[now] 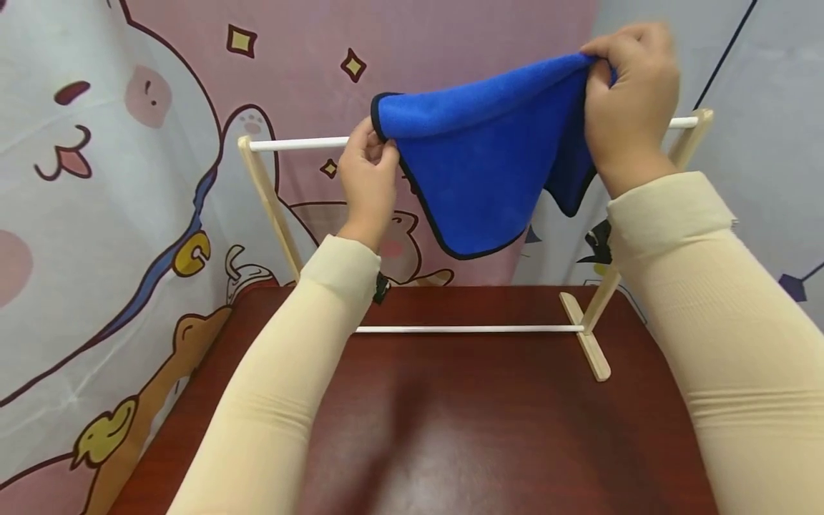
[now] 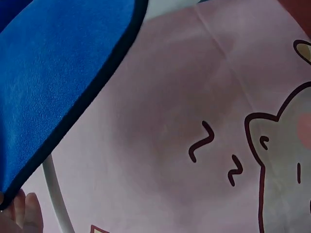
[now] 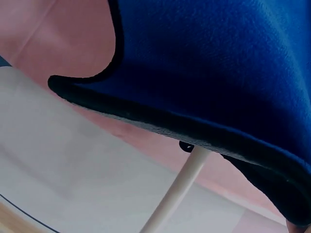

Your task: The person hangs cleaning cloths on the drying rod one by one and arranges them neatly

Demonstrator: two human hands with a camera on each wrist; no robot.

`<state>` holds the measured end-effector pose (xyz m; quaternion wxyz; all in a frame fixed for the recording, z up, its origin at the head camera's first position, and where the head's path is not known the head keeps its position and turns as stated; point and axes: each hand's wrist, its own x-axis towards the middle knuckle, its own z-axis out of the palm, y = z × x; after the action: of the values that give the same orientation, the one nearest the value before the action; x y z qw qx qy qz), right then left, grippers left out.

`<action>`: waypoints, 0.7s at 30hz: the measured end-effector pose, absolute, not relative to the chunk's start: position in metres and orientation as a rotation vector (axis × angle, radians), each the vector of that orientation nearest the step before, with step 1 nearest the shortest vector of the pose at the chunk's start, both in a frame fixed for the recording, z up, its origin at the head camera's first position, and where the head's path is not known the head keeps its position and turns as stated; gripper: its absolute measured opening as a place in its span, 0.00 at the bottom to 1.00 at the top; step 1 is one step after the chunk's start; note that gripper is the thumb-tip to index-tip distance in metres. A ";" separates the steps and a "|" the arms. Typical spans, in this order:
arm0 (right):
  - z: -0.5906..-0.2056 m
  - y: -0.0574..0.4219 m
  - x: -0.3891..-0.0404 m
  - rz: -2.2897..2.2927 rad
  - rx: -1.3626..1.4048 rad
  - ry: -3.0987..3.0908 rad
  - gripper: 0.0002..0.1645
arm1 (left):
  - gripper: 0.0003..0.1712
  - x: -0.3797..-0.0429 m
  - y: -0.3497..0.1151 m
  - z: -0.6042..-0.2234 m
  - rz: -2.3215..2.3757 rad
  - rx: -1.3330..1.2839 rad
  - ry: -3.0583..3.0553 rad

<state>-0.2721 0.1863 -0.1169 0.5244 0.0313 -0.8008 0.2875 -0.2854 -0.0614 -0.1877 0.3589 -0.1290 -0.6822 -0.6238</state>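
A blue towel with black edging hangs between both hands, in front of the top rod of a drying rack. My left hand pinches the towel's left edge, close to the rod. Higher up, my right hand grips the towel's upper right part, above the rod's level. In the left wrist view, the fingertips show at the black border. The right wrist view has the towel draping across the white rod; only a sliver of the right hand appears there. The towel hides the rod's middle.
The rack's wooden posts rise at either side, with a wooden foot at right and a lower white rod. It stands on a dark red table. A cartoon-printed curtain hangs behind and at the left.
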 end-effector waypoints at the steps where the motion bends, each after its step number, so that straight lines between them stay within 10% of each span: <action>1: -0.117 0.186 -0.273 0.688 0.071 -1.921 0.17 | 0.17 -0.287 -0.062 -0.185 -1.611 -0.317 -1.764; 21: -0.126 0.184 -0.306 0.641 0.072 -2.006 0.19 | 0.21 -0.317 -0.069 -0.147 -1.682 -0.068 -1.847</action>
<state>-0.3055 0.1843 -0.1260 0.4943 0.0297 -0.8276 0.2643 -0.3173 -0.0686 -0.1474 0.3160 -0.0260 -0.7012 -0.6386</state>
